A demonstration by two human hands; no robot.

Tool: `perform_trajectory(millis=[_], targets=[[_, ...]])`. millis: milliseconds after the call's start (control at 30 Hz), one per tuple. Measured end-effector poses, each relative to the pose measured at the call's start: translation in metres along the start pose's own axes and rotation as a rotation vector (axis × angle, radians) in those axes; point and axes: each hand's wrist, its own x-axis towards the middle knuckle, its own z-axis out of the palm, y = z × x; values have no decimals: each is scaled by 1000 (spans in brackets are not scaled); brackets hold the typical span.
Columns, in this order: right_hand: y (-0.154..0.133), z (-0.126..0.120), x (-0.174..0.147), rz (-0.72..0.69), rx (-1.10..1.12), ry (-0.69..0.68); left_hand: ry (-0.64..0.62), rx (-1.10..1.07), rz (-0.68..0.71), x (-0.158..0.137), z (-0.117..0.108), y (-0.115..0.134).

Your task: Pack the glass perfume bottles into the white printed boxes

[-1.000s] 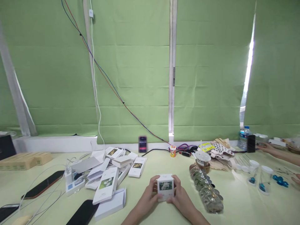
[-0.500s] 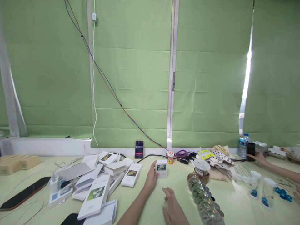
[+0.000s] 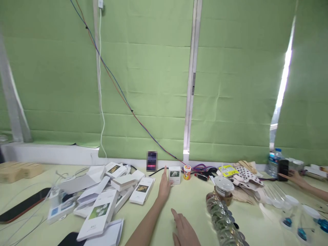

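Note:
A small white box (image 3: 174,176) with a flower picture on its front stands upright toward the back of the table. My left hand (image 3: 164,186) is at its left side, fingers stretched out and the thumb close to the lower edge; whether it still touches the box I cannot tell. Nearer to me, my right hand (image 3: 183,226) hovers low over the table with its fingers apart and nothing in them. Right of the box stands a small orange and white tub (image 3: 187,172). Behind and to the left, a phone (image 3: 151,161) leans upright at the wall.
Flat white picture boxes (image 3: 99,213) lie piled on the left, beside a power strip (image 3: 60,209) and cables. On the right runs a row of stacked clear lids (image 3: 222,218), with a white bowl (image 3: 223,183) behind. A co-worker's hand (image 3: 294,178) reaches toward a dark phone (image 3: 283,169).
My left hand has moved the small box farther back and its fingers have straightened from around it. My right hand stays low and free. The view has shifted slightly.

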Motion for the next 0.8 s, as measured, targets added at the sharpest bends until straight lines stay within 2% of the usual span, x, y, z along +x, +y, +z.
perform_trajectory(millis=[167,300,400,533,600,700,800], targets=[[-10,-24,-15,-73,50,-76,7,244,24,-45,-25,12],[-15,-31,-26,-86,168,-17,44,494,-51,-74,-53,16],[-15,-31,-32,-97,245,30,-6,607,-66,-93,-70,24],[-13,-31,-34,-132,329,66,-148,566,91,-116,-86,49],[-13,-34,-34,-116,386,115,-171,530,106,-122,-93,63],[-12,-41,-35,-12,466,230,-234,437,-53,-126,-103,76],[-10,-46,-35,133,510,333,-398,282,-199,-130,-110,80]])
